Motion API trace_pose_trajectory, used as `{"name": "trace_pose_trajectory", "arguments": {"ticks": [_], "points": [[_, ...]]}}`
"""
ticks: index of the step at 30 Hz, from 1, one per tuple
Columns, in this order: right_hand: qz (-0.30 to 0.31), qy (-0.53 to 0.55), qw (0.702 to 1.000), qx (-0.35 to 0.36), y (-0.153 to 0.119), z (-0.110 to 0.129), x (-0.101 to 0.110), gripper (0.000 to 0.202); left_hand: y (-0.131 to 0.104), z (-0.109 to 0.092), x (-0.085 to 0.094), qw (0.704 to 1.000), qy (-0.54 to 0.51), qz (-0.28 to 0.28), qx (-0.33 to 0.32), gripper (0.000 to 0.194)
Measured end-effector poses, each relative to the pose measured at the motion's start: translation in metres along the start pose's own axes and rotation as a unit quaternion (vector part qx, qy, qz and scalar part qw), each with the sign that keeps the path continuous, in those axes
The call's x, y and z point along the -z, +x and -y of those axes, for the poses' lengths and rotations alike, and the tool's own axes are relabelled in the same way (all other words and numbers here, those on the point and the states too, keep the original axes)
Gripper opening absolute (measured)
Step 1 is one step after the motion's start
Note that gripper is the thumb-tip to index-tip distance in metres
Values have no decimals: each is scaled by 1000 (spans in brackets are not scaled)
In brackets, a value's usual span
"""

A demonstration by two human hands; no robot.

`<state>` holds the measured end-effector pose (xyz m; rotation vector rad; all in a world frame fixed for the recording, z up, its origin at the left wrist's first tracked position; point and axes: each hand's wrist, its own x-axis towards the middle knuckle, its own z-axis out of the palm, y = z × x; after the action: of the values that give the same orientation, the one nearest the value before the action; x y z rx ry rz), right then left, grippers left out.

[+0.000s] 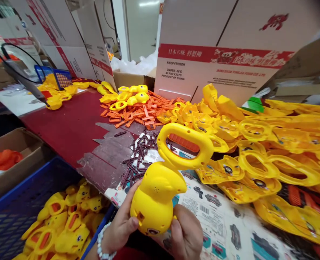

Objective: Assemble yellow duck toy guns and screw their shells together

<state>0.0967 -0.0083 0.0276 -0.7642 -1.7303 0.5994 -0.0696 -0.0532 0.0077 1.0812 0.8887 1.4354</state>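
A yellow plastic toy body (156, 191) with a loop handle on top is held near the table's front edge, its printed eye facing down. My left hand (123, 220), with a beaded bracelet at the wrist, is wrapped round its left side, thumb beside a small square opening. On the lower right, my right hand (187, 233) is closed, thumb and fingers pressed against the body by a small yellow tab. An orange ribbed piece (184, 142) shows through the handle's loop. Small dark purple parts (140, 151) lie scattered behind the toy.
Wired yellow half shells (246, 177) cover the right side. Orange parts (146, 112) are heaped at the back, before a large carton (219, 50). A blue crate (3, 202) of yellow toys stands lower left. Printed cardboard (200, 202) lies on the red tabletop (65, 126).
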Motion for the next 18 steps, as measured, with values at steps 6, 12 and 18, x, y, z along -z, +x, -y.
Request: {"name": "trace_pose_trajectory", "arguments": {"ticks": [6, 12, 18], "points": [[4, 77, 990, -122, 14, 1, 32, 43, 6, -23, 37, 997, 17, -62, -30, 83], [-93, 273, 937, -198, 9, -6, 45, 49, 12, -39, 50, 992, 44, -75, -93, 67], [78, 311, 922, -217, 15, -1, 41, 60, 6, -35, 46, 986, 111, -39, -121, 59]]}}
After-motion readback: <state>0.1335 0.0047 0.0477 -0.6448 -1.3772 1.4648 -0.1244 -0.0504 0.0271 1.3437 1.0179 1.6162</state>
